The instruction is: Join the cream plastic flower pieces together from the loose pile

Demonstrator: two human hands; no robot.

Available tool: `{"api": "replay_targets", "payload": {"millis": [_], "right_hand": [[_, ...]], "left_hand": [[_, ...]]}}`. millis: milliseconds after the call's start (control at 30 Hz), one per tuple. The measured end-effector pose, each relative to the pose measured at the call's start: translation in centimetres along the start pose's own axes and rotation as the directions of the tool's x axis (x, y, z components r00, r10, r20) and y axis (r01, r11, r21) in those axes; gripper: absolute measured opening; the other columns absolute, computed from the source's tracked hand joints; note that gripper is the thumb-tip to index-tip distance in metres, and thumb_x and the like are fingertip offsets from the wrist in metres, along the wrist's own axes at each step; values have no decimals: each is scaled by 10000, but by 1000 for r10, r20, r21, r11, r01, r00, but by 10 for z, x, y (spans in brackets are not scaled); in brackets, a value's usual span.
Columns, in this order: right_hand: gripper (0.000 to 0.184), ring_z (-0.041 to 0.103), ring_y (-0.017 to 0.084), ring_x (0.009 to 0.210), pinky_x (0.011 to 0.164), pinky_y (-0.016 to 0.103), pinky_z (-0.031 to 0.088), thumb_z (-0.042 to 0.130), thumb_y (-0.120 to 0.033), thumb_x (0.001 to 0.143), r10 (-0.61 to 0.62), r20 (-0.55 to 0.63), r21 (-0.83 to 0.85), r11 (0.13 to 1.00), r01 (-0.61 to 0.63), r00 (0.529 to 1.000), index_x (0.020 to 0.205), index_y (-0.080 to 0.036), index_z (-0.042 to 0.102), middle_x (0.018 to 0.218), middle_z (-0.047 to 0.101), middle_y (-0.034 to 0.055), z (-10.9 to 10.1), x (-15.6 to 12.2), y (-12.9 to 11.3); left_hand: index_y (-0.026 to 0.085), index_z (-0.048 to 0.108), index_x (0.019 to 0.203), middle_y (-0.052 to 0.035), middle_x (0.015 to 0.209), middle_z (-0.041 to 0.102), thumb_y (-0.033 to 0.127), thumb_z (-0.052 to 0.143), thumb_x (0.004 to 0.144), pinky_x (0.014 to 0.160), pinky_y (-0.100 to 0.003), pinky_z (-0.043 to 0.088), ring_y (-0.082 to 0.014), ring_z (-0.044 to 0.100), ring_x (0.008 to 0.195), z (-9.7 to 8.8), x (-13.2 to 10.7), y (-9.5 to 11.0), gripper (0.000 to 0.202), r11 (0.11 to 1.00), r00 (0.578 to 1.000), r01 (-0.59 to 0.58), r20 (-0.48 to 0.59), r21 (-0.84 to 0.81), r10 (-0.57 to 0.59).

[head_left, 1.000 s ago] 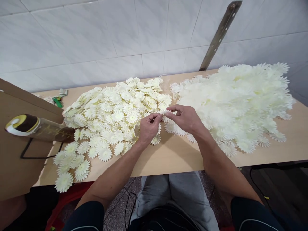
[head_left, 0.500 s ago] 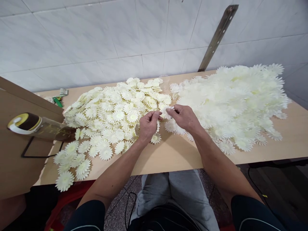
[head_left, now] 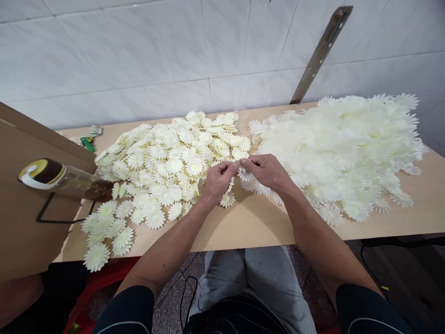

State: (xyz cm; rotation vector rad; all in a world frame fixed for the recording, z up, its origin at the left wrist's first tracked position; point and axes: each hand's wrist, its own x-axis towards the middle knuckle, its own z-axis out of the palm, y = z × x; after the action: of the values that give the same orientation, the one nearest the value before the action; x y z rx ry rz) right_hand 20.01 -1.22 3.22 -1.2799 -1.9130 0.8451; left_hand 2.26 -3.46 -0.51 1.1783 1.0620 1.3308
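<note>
My left hand (head_left: 217, 180) and my right hand (head_left: 266, 171) meet over the middle of the wooden table (head_left: 257, 222), fingertips pinched together on a small cream fabric flower (head_left: 243, 172). To the left lies a spread of flat cream daisy-like flowers (head_left: 167, 162). To the right a thick heap of white flower petals (head_left: 344, 144) covers the table. Several loose flowers (head_left: 104, 236) lie near the front left edge.
A clear bottle with a dark cap (head_left: 59, 178) lies on its side on a brown board (head_left: 21, 232) at the left. A green item (head_left: 87, 143) sits at the back left. A metal bar (head_left: 321, 51) leans on the tiled wall. A cable (head_left: 184, 297) hangs below.
Both hands have stayed together at the same place, with small finger movements on the flower. The camera view shifted slightly.
</note>
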Motion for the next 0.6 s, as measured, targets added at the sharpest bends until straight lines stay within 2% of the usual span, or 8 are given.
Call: {"api": "replay_targets", "payload": {"millis": [67,167,333,433,600], "right_hand": [[801,301,123,587,554,305,242,568,-952,875,32,6,19,999,-32,999,584,-238,352,570,305,-31,-1,0,0],[759,371,120,530,512,292,281,683,-921,821,90,60,102,990,-95,994,590,-237,449,529,390,-38,-3,-2,-3],[613,454,115,525,496,275,353,872,-765,746,58,175,204,975,-93,983,651,-208,633,557,526,-30,-9,-6,-11],[545,470,118,529,489,273,375,890,-708,747,63,170,209,973,-99,983,696,-197,708,575,571,-20,-13,-7,-10],[466,489,128,531,477,278,376,888,-638,763,93,118,222,968,-118,989,780,-192,756,601,593,-12,-19,-7,-2]], "left_hand": [[188,766,741,-2,692,682,715,908,725,686,-297,504,-151,585,680,0,1,0,546,1000,1000,12,-10,-15,-12],[185,798,791,2,708,689,650,908,735,691,-293,508,-151,597,696,0,3,-2,482,998,998,43,-48,-49,-45],[197,763,778,15,646,634,618,896,752,640,-279,494,-151,609,681,-2,6,-3,442,993,991,69,-109,-101,-80],[199,737,762,14,680,651,622,921,730,570,-262,447,-117,562,612,-4,7,-1,462,989,988,73,-125,-130,-89],[204,708,790,31,657,613,687,938,688,435,-274,284,-64,381,438,-7,9,1,545,974,981,117,-132,-196,-145]]}}
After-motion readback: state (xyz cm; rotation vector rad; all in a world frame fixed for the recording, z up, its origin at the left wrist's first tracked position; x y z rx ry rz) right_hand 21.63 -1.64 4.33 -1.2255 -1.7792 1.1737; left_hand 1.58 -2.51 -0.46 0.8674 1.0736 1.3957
